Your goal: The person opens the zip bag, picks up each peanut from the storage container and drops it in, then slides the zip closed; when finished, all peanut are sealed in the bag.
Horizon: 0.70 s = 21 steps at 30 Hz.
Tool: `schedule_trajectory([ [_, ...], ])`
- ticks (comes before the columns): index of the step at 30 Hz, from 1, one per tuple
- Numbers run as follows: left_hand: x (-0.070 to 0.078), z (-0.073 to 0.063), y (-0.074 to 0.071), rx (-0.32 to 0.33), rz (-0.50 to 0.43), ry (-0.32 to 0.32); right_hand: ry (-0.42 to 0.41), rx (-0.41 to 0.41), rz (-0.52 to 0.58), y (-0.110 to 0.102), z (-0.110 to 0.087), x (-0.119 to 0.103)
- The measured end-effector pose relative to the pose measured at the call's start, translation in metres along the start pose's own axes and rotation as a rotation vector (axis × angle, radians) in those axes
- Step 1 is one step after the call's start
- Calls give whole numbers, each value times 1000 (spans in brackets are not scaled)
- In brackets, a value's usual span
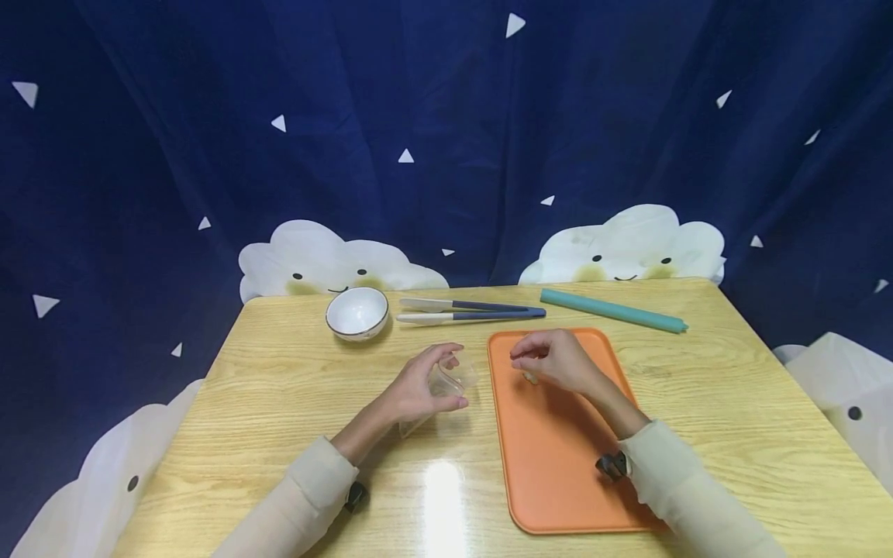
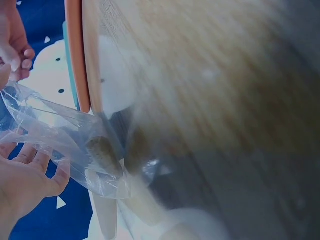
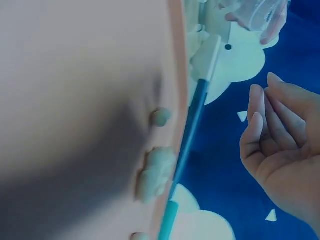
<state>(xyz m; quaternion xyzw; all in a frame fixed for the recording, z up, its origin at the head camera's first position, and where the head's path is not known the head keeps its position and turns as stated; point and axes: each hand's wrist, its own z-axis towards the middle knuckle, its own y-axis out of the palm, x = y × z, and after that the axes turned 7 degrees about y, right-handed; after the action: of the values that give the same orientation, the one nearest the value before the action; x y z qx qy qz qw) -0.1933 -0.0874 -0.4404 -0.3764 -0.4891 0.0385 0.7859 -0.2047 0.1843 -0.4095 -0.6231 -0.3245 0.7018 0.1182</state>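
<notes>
My left hand grips a clear plastic bag left of the orange tray, thumb and fingers spread around its mouth. A brownish lump shows low in the bag in the left wrist view. Over the upper part of the tray hangs my right hand, its fingers loosely bent toward the thumb, and nothing shows between them. Beneath it on the tray lie several small pale lumps, one of them round and apart from the larger cluster.
A white bowl with a dark rim stands at the back left. Beside it lie tongs with pale and dark blue parts. A teal stick lies behind the tray on the wooden table. A dark blue curtain hangs behind.
</notes>
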Motion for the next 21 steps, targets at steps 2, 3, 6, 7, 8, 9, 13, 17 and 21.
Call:
schedule_trajectory([
  [2, 0, 0, 0, -3, 3, -2, 4, -16, 18, -2, -1, 8],
  [3, 0, -1, -1, -3, 2, 1, 13, -22, 22, -3, -1, 11],
  [6, 1, -1, -1, -1, 5, -2, 59, -21, 8, -4, -2, 22],
  [7, 1, -1, -1, 1, 3, -2, 78, -18, -8, -5, -3, 25],
  [8, 1, -1, -2, 3, 2, -3, 98, -17, -15, -6, -3, 27],
  [9, 1, -1, -2, 5, -2, -4, 117, -15, -26, -7, -4, 28],
  [13, 1, -2, -2, 8, -17, -9, 188, -16, -30, -5, -4, 35],
  [17, 1, -2, -2, 6, -19, -8, 210, -9, -63, -1, -3, 39],
  [21, 1, -1, -2, 3, -15, -3, 201, 6, -161, 3, -2, 39],
])
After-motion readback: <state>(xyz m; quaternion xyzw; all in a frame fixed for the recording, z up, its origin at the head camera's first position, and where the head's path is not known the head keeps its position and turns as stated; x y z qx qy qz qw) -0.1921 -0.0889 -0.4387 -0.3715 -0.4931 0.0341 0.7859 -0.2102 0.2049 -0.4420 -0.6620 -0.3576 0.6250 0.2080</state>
